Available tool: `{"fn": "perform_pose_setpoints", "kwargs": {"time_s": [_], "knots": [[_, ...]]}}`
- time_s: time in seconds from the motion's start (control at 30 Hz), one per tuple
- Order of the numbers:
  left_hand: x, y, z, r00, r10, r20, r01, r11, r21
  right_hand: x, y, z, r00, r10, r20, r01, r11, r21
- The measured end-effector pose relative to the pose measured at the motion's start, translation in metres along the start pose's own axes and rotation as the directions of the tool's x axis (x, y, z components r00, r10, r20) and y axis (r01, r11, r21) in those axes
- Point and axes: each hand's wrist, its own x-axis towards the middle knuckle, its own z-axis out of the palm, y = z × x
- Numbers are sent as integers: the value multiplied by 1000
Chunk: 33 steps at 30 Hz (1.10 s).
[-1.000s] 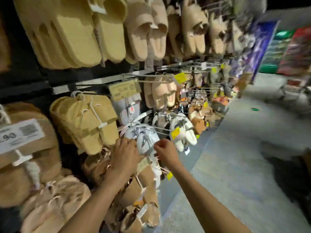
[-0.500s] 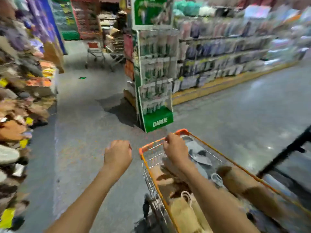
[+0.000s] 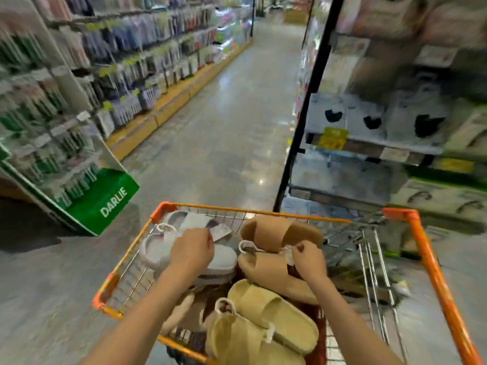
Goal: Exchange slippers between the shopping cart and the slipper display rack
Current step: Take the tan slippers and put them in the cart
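An orange-rimmed wire shopping cart (image 3: pixel 263 212) stands in front of me and holds several pairs of slippers. My left hand (image 3: pixel 191 251) rests on the grey pair of slippers (image 3: pixel 224 259) at the cart's far left, fingers curled over it. My right hand (image 3: pixel 308 260) pinches the white hanger tag on the tan pair of slippers (image 3: pixel 266 267) in the cart's middle. A fluffy yellow pair of slippers (image 3: pixel 274 314) lies nearer me. The slipper display rack is out of view.
A green DARLIE display stand (image 3: pixel 105 198) stands on the floor to the cart's left. A black-framed shelf unit (image 3: pixel 303 109) with packaged goods is close on the right. Between them a grey aisle floor (image 3: pixel 232 109) runs ahead, with long shelves (image 3: pixel 147 61) along its left side.
I have turned from the slipper rack to the cart. Both hands left the hanging grey slippers and now reach into the cart, left on the grey pair, right on the tan pair.
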Motion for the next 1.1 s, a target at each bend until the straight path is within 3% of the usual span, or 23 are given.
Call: {"fn": "perform_pose_setpoints", "kwargs": {"time_s": [0.13, 0.27, 0.4, 0.57, 0.67, 0.8, 0.93, 1.1], "knots": [[22, 21, 25, 987, 71, 142, -76, 997, 31, 3, 36, 13, 977, 209, 49, -212, 975, 66], [47, 40, 47, 967, 124, 223, -140, 989, 57, 30, 59, 26, 946, 297, 129, -308, 949, 72], [75, 48, 64, 955, 99, 278, -126, 989, 82, 61, 50, 30, 919, 298, 260, -334, 937, 107], [109, 47, 91, 928, 49, 369, -71, 996, 45, 98, 44, 51, 869, 193, 455, -289, 945, 152], [117, 50, 104, 908, 49, 417, -57, 998, 6, 126, 72, 84, 817, 240, 525, -374, 913, 165], [123, 56, 117, 892, 27, 451, -23, 1000, -14, 116, 41, 80, 804, 301, 513, -434, 886, 161], [125, 64, 125, 871, -64, 488, 67, 998, 11, 117, 32, 95, 873, 334, 357, -387, 918, 89], [129, 72, 137, 834, -80, 545, 160, 982, -100, 118, 35, 94, 880, 298, 370, -394, 892, 220]]}}
